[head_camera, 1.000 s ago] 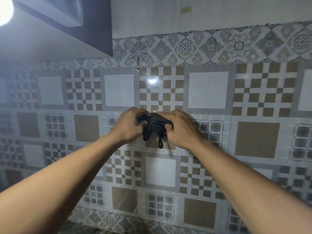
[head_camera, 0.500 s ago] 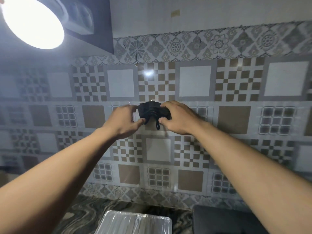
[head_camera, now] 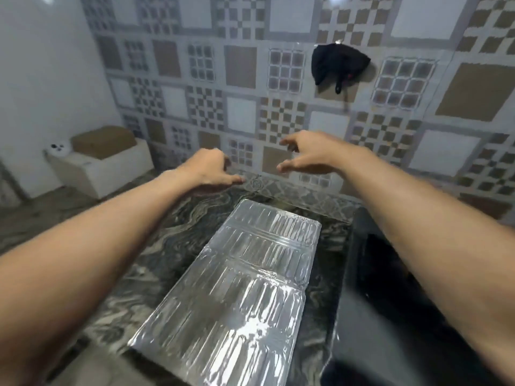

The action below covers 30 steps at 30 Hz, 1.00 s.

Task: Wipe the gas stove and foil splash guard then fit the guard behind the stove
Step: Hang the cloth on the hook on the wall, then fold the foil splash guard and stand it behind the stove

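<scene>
The folded foil splash guard [head_camera: 237,288] lies flat on the marbled counter [head_camera: 156,238], silver and ribbed, running from the wall toward me. To its right sits the dark gas stove [head_camera: 370,277], partly hidden by my right forearm. A black cloth [head_camera: 337,64] hangs on a hook on the tiled wall, above and apart from both hands. My left hand [head_camera: 211,171] hovers over the counter's back edge, fingers loosely curled and empty. My right hand [head_camera: 312,154] is spread open beside it, empty, above the guard's far end.
The patterned tiled wall [head_camera: 239,112] stands directly behind the counter. A white box with a brown lid [head_camera: 103,157] and a small white object [head_camera: 58,147] sit at the far left corner against a plain white side wall.
Both hands let go of the black cloth, which now hangs on the wall, and dropped down toward the counter. My view tilted down, bringing the foil guard and stove into sight.
</scene>
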Available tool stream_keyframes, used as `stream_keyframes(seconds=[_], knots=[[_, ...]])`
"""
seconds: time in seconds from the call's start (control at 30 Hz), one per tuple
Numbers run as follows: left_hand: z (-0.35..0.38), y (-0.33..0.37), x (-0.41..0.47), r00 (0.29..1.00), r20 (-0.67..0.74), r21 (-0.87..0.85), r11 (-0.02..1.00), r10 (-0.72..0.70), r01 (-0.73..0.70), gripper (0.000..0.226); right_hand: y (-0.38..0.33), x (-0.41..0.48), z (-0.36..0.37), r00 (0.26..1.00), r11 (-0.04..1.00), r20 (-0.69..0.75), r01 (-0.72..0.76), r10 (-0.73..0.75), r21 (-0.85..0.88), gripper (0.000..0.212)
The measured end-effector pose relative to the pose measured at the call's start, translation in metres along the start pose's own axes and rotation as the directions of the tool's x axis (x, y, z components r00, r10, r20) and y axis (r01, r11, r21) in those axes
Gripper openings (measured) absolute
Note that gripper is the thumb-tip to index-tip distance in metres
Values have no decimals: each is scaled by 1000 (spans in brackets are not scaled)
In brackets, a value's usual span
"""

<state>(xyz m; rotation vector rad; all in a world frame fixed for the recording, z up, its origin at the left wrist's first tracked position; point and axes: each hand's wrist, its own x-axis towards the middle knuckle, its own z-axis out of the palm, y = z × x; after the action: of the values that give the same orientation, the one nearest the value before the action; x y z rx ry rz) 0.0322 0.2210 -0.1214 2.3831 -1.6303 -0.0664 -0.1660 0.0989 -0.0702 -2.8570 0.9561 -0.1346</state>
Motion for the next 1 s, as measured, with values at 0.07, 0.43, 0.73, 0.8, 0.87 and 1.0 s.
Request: stream_keyframes(seconds=[0.07, 0.43, 0.73, 0.8, 0.87, 1.0], knots=[[18, -16, -20, 996, 42, 10, 997, -79, 78, 69, -12, 2, 22, 996, 997, 57, 67, -69, 36, 74], [158, -55, -120, 845, 223, -39, 862, -485, 505, 72, -34, 53, 178, 880, 947, 366, 321, -303, 14, 70], [247, -77, -161, 687, 281, 60, 727, -670, 684, 97, -44, 88, 290, 749, 913, 562, 408, -350, 24, 44], [255, -81, -164, 646, 291, 64, 688, -705, 722, 109, -45, 97, 301, 733, 900, 576, 435, -362, 11, 47], [255, -84, -161, 635, 289, 53, 675, -716, 736, 115, -46, 108, 311, 730, 892, 564, 450, -386, 29, 69], [248, -85, -155, 592, 244, 40, 618, -768, 786, 113, -56, 128, 326, 701, 838, 603, 537, -382, -93, 124]])
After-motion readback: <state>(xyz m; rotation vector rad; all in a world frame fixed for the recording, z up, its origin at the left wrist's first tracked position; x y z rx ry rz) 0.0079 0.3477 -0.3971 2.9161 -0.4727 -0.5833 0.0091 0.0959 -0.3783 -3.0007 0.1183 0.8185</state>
